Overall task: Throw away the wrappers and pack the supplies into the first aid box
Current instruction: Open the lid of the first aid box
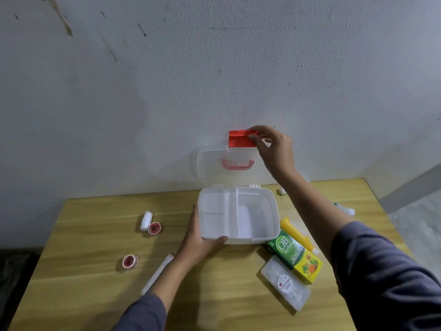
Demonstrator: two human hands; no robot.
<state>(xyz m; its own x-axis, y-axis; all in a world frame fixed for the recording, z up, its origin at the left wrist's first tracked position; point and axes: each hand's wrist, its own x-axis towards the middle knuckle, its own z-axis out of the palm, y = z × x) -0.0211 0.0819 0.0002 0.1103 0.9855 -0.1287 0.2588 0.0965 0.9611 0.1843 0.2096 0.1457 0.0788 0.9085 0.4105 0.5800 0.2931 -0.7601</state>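
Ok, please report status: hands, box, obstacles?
Left hand steadies first aid box. Right hand holds lid's red latch, lid open. Box empty, nothing blocking.

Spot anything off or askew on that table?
Nothing spilled or damaged. The first aid box is open and empty, lid upright, right hand on its red latch, left hand on the base. Supplies lie loose around it; the green carton sits diagonal.
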